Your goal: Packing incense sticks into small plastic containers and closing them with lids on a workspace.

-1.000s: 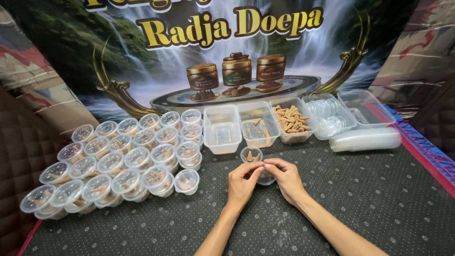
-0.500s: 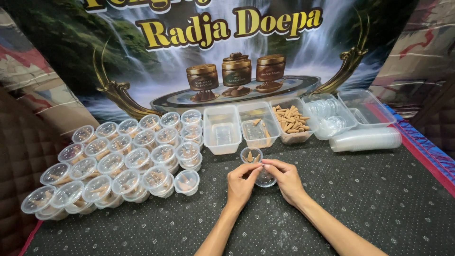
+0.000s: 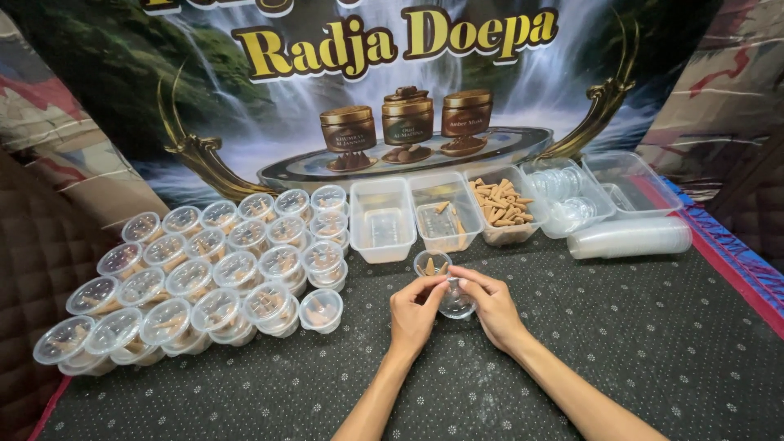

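**Small clear cup pinched between both hands**

Small clear cup (image 3: 456, 304) sits on the dark dotted mat (image 3: 621, 343), gripped by the fingers (image 3: 431, 287) of the left hand (image 3: 414, 314) and the right hand (image 3: 492, 310), fingertips closed on its rim. Just beyond it stands an open cup with cones (image 3: 431, 264). Farther off lies a row of clear trays (image 3: 381, 219), one holding tan cones (image 3: 500, 204). Lidded cups (image 3: 212, 273) crowd the left; stacked cups (image 3: 629, 238) lie at right.
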